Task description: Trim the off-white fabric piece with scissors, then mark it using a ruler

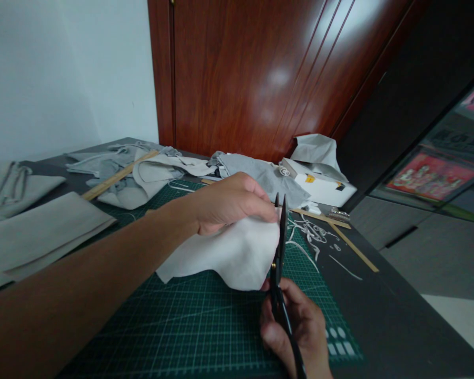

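One pale white cloth piece, soft and unevenly draped (237, 255), held just above a green gridded cutting mat (197, 329) on a dark grey tabletop (391, 310). One left hand (239, 202), thumb and fingers closed on the cloth's upper edge, near its right-hand end. One right hand (298, 329), closed around the handles of black metal scissors (275, 271); blades upright, tips slightly parted, set along the cloth's right edge. Whether the cloth lies between the blades cannot be told. Beyond the mat's right side: thin white offcut strips, tangled (314, 237); slim pale wooden slat (359, 250). At left: flat folded off-white cloth (47, 231). Condition notes, by judgement: the left thumb sits just beside the blades, so closing them without shifting the fingers could nick skin; the lower part hangs slack, so a fold could stray into the blades and be cut double; uneven tension from the single upper hold could make the edge wander or come out jagged.
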The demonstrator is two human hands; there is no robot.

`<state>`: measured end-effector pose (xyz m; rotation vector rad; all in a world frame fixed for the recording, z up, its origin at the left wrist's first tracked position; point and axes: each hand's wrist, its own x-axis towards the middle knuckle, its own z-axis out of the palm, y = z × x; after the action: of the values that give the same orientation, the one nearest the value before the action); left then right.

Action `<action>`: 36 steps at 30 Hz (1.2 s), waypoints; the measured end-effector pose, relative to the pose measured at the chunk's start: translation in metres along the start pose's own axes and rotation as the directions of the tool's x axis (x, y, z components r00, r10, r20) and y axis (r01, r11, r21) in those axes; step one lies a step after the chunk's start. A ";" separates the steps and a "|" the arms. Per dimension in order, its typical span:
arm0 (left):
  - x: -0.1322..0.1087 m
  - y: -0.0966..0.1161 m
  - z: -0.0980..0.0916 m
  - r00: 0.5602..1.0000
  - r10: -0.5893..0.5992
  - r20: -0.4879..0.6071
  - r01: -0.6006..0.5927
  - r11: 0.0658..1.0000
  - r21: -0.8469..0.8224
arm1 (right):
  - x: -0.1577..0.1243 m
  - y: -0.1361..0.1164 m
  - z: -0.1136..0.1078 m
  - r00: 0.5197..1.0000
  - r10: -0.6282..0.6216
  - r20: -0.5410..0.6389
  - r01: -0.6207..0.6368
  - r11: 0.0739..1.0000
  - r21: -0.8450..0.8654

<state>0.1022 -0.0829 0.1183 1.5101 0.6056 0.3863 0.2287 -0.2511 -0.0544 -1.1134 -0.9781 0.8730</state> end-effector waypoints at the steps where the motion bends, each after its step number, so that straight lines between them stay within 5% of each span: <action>1: 0.000 0.000 0.000 1.000 -0.002 -0.002 0.002 1.000 0.000 | 0.000 0.000 0.000 1.000 -0.001 -0.002 0.001 1.000 -0.004; 36: 0.001 0.000 0.004 1.000 -0.022 -0.009 0.021 1.000 -0.010 | -0.002 -0.003 0.000 1.000 0.004 -0.016 -0.005 0.999 -0.039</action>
<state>0.1053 -0.0855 0.1179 1.4921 0.6257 0.3792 0.2288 -0.2533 -0.0518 -1.1541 -0.9832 0.8507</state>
